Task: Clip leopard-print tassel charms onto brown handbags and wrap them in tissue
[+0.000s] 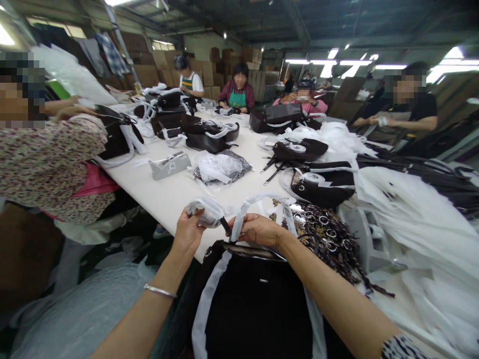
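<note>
A black handbag (262, 304) stands right in front of me, its top opening toward the table and its straps wrapped in white paper. My left hand (187, 232) is closed around a coiled shoulder strap (207, 213) in white wrapping, held above the bag's left corner. A short dark end of that strap (225, 227) reaches toward my other hand. My right hand (260, 230) pinches at the foot of the bag's white-wrapped handle (245, 212), beside the dark strap end. Its fingertips are partly hidden, so the exact grip is unclear.
Brown tassels with metal rings (325, 229) heap to the right, near white paper sheets (404, 199). Wrapped black bags (322, 184) and a grey tape dispenser (170, 166) stand on the white table (149, 189). Several co-workers sit around; one person's patterned sleeve (75, 139) is close at left.
</note>
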Available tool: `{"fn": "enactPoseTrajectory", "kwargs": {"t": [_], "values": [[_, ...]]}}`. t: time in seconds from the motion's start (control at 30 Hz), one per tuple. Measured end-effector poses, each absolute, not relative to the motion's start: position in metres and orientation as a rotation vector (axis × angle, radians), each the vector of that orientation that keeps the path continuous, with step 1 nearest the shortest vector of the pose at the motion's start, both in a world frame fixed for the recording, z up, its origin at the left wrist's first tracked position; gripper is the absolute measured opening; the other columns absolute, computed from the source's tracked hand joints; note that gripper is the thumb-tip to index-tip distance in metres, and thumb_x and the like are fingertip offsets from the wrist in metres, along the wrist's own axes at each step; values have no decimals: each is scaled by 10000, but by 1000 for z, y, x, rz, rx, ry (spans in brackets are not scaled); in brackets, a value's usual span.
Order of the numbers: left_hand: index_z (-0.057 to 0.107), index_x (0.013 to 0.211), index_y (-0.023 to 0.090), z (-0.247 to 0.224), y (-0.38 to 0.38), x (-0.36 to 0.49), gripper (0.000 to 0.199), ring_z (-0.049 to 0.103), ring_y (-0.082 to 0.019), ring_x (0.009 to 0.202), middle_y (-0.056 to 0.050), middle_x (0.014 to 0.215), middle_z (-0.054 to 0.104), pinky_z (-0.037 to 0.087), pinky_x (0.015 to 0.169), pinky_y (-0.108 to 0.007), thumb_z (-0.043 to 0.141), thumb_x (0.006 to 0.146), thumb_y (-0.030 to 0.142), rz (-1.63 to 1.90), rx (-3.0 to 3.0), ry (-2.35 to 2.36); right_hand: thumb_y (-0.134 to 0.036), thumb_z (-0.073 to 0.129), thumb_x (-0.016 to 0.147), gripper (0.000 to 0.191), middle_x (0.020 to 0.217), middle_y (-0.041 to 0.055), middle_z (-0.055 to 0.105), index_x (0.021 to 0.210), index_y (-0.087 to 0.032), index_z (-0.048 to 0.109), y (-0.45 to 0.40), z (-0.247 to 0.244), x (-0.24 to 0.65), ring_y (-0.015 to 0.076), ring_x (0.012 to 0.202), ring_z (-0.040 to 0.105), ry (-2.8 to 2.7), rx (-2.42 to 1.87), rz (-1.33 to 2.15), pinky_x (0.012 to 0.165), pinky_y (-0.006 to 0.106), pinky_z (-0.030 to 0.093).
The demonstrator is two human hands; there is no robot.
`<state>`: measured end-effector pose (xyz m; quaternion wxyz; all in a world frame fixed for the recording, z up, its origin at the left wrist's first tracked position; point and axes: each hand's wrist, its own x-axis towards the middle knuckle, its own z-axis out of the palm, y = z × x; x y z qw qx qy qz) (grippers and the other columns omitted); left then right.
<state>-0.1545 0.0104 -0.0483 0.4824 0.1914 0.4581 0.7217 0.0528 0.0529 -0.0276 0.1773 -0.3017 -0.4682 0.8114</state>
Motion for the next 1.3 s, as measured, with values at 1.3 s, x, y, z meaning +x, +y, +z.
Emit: {"fn": "enactPoseTrajectory", "kwargs": {"t": [1.3], "values": [[581,905,246,-8,-58,-92,36,584,-207,868,-17,915,627,402,771,-304,556,880,241,343,2338,1113,-205,781,630,468,849,-33,654,1012,-230,513,49,-24,121,142,726,637,-957,-1091,1654,657,275,535]]}}
